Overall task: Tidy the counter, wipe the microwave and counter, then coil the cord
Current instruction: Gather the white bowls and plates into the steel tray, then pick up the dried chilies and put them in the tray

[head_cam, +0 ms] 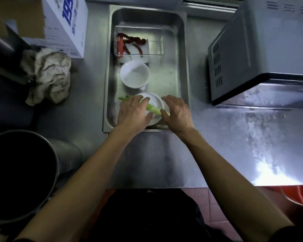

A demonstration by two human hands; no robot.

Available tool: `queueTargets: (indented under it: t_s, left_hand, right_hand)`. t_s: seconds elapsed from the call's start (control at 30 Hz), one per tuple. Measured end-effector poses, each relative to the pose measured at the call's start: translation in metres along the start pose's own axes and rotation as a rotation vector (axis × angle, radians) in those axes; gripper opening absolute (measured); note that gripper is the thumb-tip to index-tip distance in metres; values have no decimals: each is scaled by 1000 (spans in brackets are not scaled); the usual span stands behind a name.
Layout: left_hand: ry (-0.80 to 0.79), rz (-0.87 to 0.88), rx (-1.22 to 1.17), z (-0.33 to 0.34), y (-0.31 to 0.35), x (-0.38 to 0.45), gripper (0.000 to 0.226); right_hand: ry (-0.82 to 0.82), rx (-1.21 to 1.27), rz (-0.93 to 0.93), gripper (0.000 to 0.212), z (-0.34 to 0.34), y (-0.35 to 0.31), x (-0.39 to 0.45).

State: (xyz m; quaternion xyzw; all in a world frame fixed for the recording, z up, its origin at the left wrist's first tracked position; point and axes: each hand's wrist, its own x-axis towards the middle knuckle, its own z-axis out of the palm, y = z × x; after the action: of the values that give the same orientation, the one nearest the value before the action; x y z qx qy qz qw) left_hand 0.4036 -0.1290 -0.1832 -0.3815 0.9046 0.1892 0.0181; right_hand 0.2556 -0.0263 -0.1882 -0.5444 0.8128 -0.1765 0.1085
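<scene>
Both hands held the pale green leek stalk across the round white bowl in the shiny steel tray. The left hand had a loose grip on it; the right hand pinched its end. The stalk might roll off. The grey cloth waited on the steel desk, left of the silver microwave. The white box showed blue "19".

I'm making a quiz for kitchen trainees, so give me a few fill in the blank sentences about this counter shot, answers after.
1. The dried red chillies lie in a clear ____.
2. The crumpled rag lies to the ____ of the steel tray.
3. Both hands, left hand and right hand, are at the green ____ over a white bowl.

Answers: container; left; stalk
</scene>
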Motion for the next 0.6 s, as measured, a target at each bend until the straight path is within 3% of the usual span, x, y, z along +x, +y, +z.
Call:
queueTargets:
  t_s: [0.33, 0.6]
  left_hand:
    - [38, 169, 103, -11, 78, -13, 54]
    - [13, 329, 122, 7, 200, -58, 56]
  right_hand:
    - [227, 49, 117, 37, -70, 45, -74]
    - [285, 56, 265, 43, -124, 115, -183]
